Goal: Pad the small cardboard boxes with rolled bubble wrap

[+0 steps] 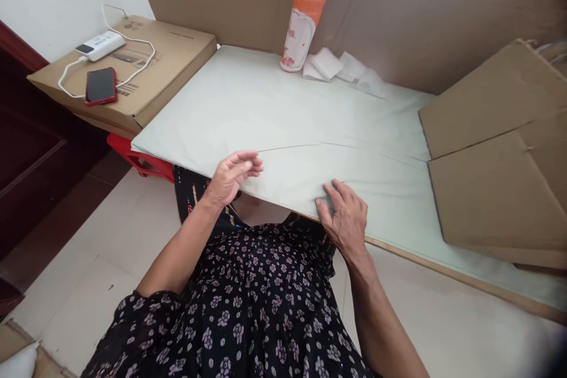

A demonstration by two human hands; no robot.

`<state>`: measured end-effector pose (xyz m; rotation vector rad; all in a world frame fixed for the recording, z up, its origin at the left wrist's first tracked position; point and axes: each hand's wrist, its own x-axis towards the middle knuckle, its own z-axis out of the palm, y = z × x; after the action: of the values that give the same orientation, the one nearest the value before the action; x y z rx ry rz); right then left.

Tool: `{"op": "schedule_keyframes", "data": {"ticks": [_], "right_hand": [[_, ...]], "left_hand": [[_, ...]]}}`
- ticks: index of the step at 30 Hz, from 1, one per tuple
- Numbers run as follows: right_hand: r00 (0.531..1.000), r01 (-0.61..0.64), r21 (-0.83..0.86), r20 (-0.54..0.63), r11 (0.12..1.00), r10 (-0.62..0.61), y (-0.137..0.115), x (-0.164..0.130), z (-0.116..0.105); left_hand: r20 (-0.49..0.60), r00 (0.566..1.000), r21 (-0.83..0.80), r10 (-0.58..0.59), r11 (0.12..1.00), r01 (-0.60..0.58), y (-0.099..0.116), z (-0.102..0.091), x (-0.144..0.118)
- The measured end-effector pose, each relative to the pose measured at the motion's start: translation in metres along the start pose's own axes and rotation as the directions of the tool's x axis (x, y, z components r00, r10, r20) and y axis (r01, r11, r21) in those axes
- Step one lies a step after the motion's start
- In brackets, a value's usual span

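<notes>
My left hand [237, 176] hovers at the front edge of the table, which is covered in pale green cloth [248, 100]. Its fingers are loosely curved and I see nothing held in them. A thin dark line [290, 147] runs rightward across the cloth from near those fingertips; whether it is a thread, a mark or a crease I cannot tell. My right hand [343, 212] rests palm down on the cloth by the front edge, fingers spread and holding nothing.
An orange bottle [305, 18] and folded white tissues [328, 63] stand at the back against cardboard. Cardboard flaps [491, 147] rise on the right. At the left, a box [172, 50] bears a phone [101, 85] and a white power bank [101, 45] with a cable.
</notes>
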<state>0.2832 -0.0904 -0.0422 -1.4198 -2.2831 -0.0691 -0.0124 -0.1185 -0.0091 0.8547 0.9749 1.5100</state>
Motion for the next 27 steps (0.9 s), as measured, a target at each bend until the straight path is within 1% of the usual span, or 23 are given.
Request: {"op": "schedule_keyframes", "data": {"ticks": [2, 4, 6, 9, 13, 18, 22, 25, 27], "right_hand": [[1.0, -0.004, -0.001, -0.005, 1.0, 0.004, 0.0, 0.0, 0.0], [1.0, -0.005, -0.008, -0.016, 1.0, 0.005, 0.0, 0.0, 0.001], [1.0, -0.002, -0.018, -0.026, 1.0, 0.002, -0.001, 0.001, 0.001], [1.0, 0.0, -0.036, -0.016, 0.999, -0.001, -0.002, 0.001, 0.0], [0.999, -0.01, -0.053, 0.03, 0.999, 0.012, -0.005, 0.001, -0.006], [0.996, -0.036, -0.028, 0.077, 0.999, 0.038, -0.008, 0.0, -0.013], [0.99, -0.072, 0.006, 0.125, 0.997, 0.071, -0.011, 0.0, -0.018], [0.981, -0.105, 0.038, 0.165, 0.994, 0.097, -0.016, -0.003, -0.023], [0.978, -0.125, 0.074, 0.179, 0.989, 0.11, -0.018, -0.007, -0.025]], "left_hand": [[-0.108, 0.994, -0.036, 0.029, 0.999, -0.033, 0.014, -0.009, -0.007], [-0.208, 0.977, -0.054, 0.052, 0.996, -0.064, 0.026, -0.013, -0.015], [-0.256, 0.965, -0.05, 0.056, 0.996, -0.071, 0.034, -0.012, -0.023], [-0.263, 0.964, -0.037, 0.04, 0.998, -0.051, 0.037, -0.006, -0.029], [-0.244, 0.97, -0.029, 0.011, 0.999, -0.019, 0.034, 0.002, -0.032], [-0.228, 0.973, 0.019, -0.037, 0.999, 0.043, 0.033, 0.011, -0.031], [-0.246, 0.968, 0.076, -0.05, 0.995, 0.071, 0.032, 0.013, -0.032], [-0.272, 0.958, 0.106, -0.089, 0.987, 0.121, 0.027, 0.012, -0.026], [-0.27, 0.954, 0.127, -0.13, 0.977, 0.169, 0.022, 0.013, -0.017]]}}
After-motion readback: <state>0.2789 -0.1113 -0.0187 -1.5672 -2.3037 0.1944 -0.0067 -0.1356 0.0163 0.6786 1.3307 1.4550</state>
